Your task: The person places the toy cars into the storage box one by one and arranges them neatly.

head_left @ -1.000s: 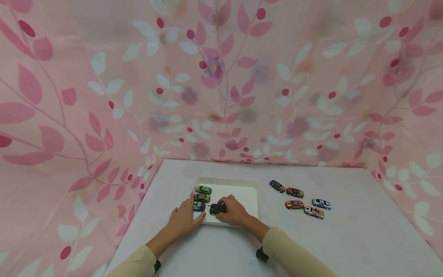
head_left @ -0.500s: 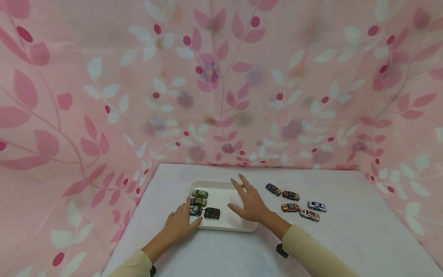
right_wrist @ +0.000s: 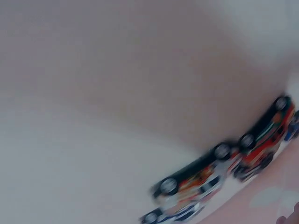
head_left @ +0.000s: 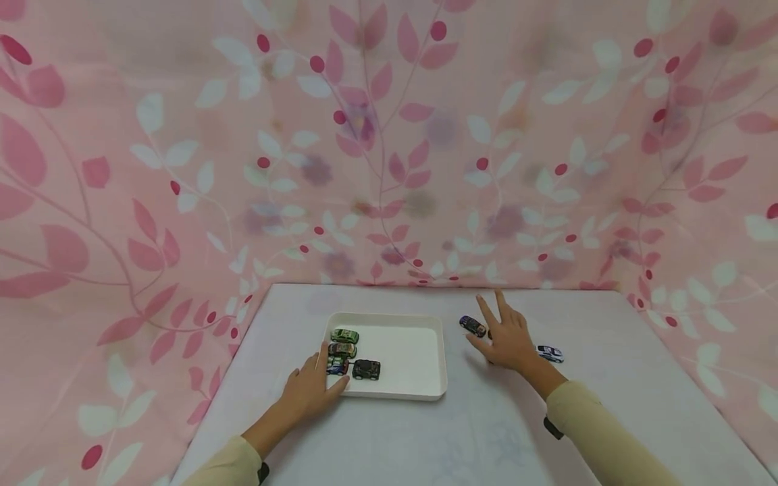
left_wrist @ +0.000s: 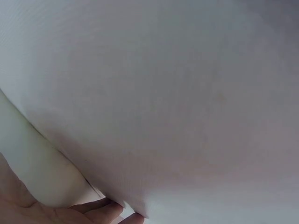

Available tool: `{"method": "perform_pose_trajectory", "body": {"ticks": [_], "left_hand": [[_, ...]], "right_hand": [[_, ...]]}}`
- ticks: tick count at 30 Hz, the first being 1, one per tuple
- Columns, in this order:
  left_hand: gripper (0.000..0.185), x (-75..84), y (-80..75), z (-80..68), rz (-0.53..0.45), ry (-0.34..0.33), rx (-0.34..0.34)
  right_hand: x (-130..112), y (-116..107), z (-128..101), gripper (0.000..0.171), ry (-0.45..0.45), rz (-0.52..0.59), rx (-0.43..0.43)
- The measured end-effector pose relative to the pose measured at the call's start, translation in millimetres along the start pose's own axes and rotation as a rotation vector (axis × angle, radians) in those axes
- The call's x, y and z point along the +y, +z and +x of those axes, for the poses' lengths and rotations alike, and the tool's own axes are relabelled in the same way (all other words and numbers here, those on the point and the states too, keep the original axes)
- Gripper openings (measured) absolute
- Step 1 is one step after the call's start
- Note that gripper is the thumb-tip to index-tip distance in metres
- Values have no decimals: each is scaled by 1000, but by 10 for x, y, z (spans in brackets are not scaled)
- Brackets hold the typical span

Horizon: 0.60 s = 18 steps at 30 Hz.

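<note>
Dark blue toy car (head_left: 472,326), right of center in the head view, long axis slanting upper left to lower right, sits just left of the right hand (head_left: 512,343), def the nearer one, fingers (head_left: 488,312) spread wide and looking empty.

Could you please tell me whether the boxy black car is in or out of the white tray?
In: the boxy black car sits on the floor of the white tray, inside its rim.
</note>
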<state>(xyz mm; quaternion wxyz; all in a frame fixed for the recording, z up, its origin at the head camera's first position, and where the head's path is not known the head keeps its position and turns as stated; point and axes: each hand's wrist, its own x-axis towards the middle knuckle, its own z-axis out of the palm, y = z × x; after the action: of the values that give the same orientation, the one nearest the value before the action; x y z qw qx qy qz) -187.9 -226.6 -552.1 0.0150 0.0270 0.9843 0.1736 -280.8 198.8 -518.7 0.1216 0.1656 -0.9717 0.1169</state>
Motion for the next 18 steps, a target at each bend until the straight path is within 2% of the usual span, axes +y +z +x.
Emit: {"method": "perform_pose_trajectory", "body": {"ticks": [3, 10, 18], "left_hand": [[96, 15, 8, -28, -2, -1, -13], [96, 43, -23, -47, 2, 8, -5], [97, 21, -20, -6, 8, 14, 16]], "right_hand": [[171, -41, -62, 89, 29, -8, -12], [480, -156, -177, 89, 25, -98, -69], [753, -333, -242, 87, 131, -85, -111]]}}
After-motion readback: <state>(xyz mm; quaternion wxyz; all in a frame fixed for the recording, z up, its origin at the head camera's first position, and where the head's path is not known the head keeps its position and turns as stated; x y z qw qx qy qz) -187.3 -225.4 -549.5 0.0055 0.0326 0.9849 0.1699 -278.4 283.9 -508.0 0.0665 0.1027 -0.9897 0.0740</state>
